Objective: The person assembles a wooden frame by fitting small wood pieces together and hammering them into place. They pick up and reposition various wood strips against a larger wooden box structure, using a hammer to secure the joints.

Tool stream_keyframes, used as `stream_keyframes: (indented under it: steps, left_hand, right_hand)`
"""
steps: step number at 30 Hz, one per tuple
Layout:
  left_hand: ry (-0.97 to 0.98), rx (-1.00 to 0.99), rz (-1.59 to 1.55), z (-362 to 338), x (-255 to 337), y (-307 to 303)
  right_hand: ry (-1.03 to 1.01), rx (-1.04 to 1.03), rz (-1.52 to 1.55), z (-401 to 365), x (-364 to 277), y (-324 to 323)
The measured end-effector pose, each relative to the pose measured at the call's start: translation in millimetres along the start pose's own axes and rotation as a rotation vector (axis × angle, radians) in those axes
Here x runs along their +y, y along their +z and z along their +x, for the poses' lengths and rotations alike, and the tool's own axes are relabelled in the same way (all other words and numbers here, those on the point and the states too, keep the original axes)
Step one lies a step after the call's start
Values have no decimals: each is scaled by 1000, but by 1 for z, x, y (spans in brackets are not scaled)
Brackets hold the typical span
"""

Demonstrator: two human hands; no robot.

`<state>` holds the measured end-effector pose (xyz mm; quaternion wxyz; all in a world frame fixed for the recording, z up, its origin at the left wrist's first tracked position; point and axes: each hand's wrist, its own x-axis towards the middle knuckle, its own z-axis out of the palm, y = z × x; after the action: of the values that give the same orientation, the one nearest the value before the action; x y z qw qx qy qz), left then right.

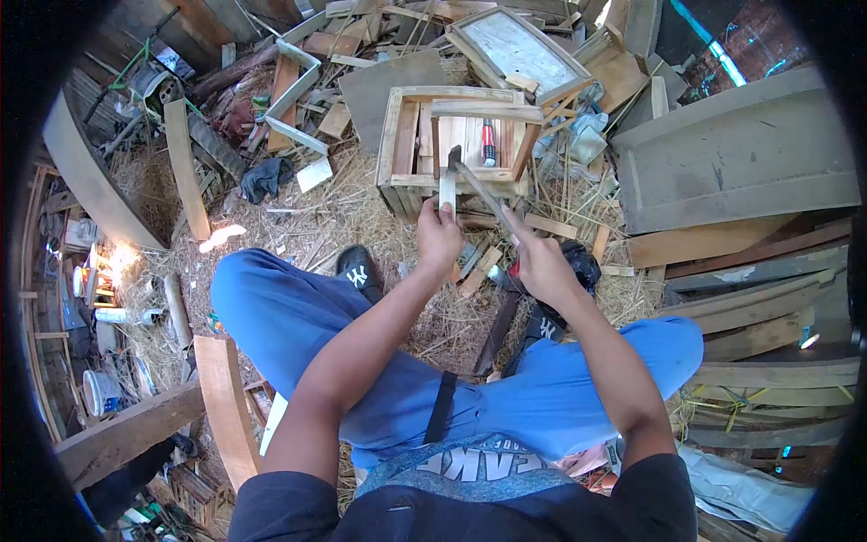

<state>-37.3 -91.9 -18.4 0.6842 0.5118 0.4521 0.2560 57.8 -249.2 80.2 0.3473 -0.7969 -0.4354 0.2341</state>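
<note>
My right hand (539, 262) is wrapped round the handle of a hammer (483, 191), whose dark head rests at the top end of a short pale wood strip (447, 188). The strip stands between the fingers of my left hand (440, 233), at the near edge of a wooden crate (395, 135). A small wooden frame (488, 111) sits on the crate's right part. Inside it lies a red and black tool (489, 143), perhaps a screwdriver handle.
Wood scraps and straw cover the ground around the crate. A framed panel (519, 50) lies behind it. To the right are a large grey board (722, 154) and stacked planks (759, 307). A curved board (185, 167) leans at left; a plank (226, 406) stands by my left knee.
</note>
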Motion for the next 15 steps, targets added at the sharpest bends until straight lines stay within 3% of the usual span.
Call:
stream_keyframes:
  steps: [1, 7, 8, 10, 13, 15]
  left_hand:
    - [-13, -9, -27, 1, 1, 1]
    - [-69, -41, -30, -7, 15, -1]
    - [-68, -42, -31, -8, 17, 0]
    - [-118, -52, -90, -7, 18, -1]
    - [-94, -35, -7, -4, 16, -1]
    - [-101, -39, -14, -8, 15, -2]
  right_hand:
    - [109, -123, -71, 2, -1, -3]
    - [-77, 85, 10, -1, 0, 4]
    - [-78, 85, 9, 0, 1, 1]
    - [71, -120, -124, 4, -7, -7]
    - [-44, 53, -33, -3, -6, -2]
    - [-20, -12, -93, 1, 0, 1]
